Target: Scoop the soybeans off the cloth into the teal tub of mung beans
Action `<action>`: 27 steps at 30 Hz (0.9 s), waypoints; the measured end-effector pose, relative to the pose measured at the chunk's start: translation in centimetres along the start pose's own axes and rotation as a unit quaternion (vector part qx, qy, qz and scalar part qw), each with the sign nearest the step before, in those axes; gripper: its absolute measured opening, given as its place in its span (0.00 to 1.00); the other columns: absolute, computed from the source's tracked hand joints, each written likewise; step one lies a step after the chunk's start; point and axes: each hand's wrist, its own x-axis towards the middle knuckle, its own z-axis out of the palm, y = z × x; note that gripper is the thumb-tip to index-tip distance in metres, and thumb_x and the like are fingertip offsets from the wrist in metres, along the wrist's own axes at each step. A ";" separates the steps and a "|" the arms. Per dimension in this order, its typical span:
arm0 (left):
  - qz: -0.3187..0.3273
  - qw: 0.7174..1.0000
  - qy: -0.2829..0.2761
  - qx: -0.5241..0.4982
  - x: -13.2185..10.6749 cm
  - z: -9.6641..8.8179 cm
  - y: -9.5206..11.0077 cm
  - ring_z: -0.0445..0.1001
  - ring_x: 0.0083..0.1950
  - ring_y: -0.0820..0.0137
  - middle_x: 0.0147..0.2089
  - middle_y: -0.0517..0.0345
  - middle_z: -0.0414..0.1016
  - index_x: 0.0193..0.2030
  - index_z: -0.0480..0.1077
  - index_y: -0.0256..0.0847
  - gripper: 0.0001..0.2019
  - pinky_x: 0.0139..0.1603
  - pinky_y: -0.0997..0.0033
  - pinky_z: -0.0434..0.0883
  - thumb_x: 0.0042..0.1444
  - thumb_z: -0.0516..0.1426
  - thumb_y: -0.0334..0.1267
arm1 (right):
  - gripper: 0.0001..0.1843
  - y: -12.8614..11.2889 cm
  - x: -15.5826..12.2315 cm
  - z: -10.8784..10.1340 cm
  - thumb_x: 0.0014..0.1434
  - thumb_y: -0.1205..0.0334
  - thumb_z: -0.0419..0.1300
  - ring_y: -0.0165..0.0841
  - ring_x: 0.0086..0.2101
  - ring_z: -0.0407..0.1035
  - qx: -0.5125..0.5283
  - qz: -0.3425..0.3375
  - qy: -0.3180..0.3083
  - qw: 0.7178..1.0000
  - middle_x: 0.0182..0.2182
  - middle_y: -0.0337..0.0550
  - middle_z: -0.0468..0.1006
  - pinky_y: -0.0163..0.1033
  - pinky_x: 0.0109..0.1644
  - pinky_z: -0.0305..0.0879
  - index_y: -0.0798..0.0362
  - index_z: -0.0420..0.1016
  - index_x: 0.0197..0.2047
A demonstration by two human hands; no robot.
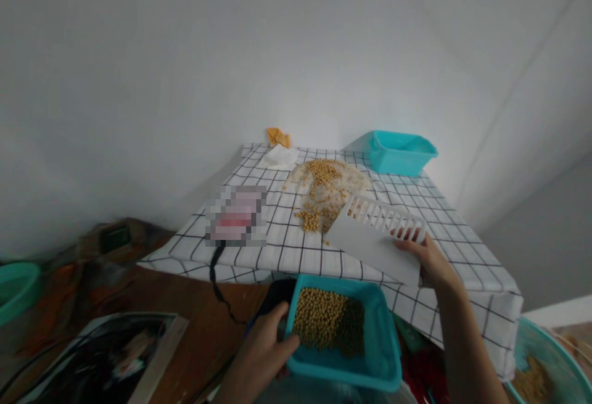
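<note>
My left hand (266,348) grips the left rim of a turquoise plastic bin (383,354) that holds a heap of yellow beans (326,324), just below the table's near edge. My right hand (428,259) holds a white slotted plastic board (374,237) by its right end, tilted over the table's front part. Beyond the board lies a loose pile of yellow beans (321,191) mixed with pale grains on the checked tablecloth (287,243).
A second turquoise bin (400,151) stands at the table's far right corner. A white cloth (279,157) and an orange scrap (278,137) lie at the far edge. A pixelated pink object (237,216) with a black cord (217,280) sits left. Green basins sit at both lower sides.
</note>
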 end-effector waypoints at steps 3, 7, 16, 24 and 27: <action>-0.002 0.999 -0.017 -0.041 0.3 -0.1 -0.3 0.69 0.19 0.72 0.20 0.67 0.68 0.35 0.66 0.42 0.07 0.20 0.75 0.64 0.46 0.53 0.36 | 0.18 0.1 0.0 -0.1 0.44 0.59 0.70 0.37 0.32 0.75 -0.007 0.010 -0.012 1.000 0.34 0.42 0.82 0.38 0.34 0.71 0.53 0.78 0.40; -0.063 0.983 0.024 -0.170 0.4 -1.1 -1.0 0.67 0.19 0.72 0.19 0.67 0.70 0.43 0.67 0.39 0.17 0.19 0.76 0.60 0.44 0.56 0.40 | 0.20 -0.3 -0.2 0.1 0.44 0.59 0.71 0.36 0.33 0.75 -0.021 0.016 -0.024 0.999 0.37 0.44 0.82 0.37 0.35 0.71 0.53 0.78 0.41; -0.097 0.949 0.107 -0.279 -0.8 -4.0 0.0 0.68 0.23 0.73 0.23 0.67 0.74 0.46 0.67 0.41 0.23 0.23 0.77 0.62 0.40 0.60 0.41 | 0.20 -1.0 -0.5 0.8 0.47 0.51 0.72 0.32 0.27 0.72 -0.035 0.057 -0.057 0.996 0.30 0.40 0.81 0.34 0.28 0.67 0.53 0.78 0.40; -0.066 0.961 0.110 -0.244 -0.4 -3.4 -0.2 0.61 0.15 0.78 0.17 0.68 0.71 0.45 0.68 0.38 0.22 0.17 0.80 0.53 0.40 0.59 0.39 | 0.23 -0.8 -1.2 0.5 0.40 0.54 0.75 0.35 0.24 0.73 0.037 0.100 -0.040 0.993 0.28 0.42 0.81 0.37 0.26 0.70 0.53 0.76 0.37; -0.058 0.969 0.083 -0.226 -0.3 -3.5 -0.1 0.62 0.15 0.76 0.15 0.68 0.69 0.44 0.71 0.37 0.20 0.16 0.79 0.54 0.41 0.59 0.38 | 0.23 -1.0 -0.6 0.9 0.44 0.55 0.73 0.39 0.29 0.77 0.086 0.070 0.044 0.993 0.34 0.42 0.83 0.42 0.32 0.75 0.51 0.75 0.44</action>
